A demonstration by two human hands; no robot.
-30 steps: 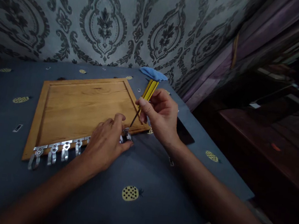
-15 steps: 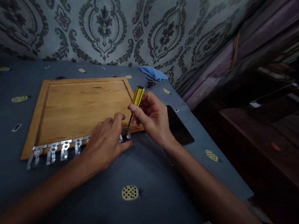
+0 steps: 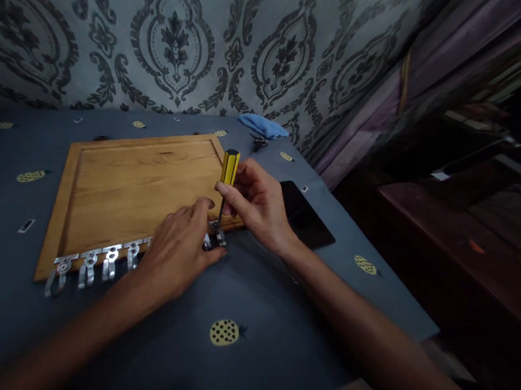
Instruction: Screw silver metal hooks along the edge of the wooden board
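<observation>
The right hand (image 3: pixel 262 205) holds the screwdriver (image 3: pixel 230 169), its thumb and fingers closed on the lower handle. The screwdriver stands nearly upright, handle up, shaft down; the handle is yellow with dark stripes and a black end. The tip is at the right end of the hook rail (image 3: pixel 112 254); whether it sits in a screw head is too small to tell.

The rail is metal and lies along the front edge of the wooden board (image 3: pixel 133 186). Four of its hooks show to the left of the left hand (image 3: pixel 178 248) and project past the edge. The left hand covers the middle of the rail: the forefinger bends over the board, and the thumb lies in front of the end hook. Whether these fingers grip the rail cannot be told.

The board lies flat on the surface (image 3: pixel 282 324), which has a blue-grey cover printed with yellow pineapples (image 3: pixel 224 333) and small white labels (image 3: pixel 26 226). The lettering on the labels is too small to read.

A black panel (image 3: pixel 308 216) lies flat beyond the right wrist. At the rear, a small dark object (image 3: pixel 258 143) lies just in front of a blue cloth (image 3: pixel 264 126), near the patterned wall (image 3: pixel 175 39).
</observation>
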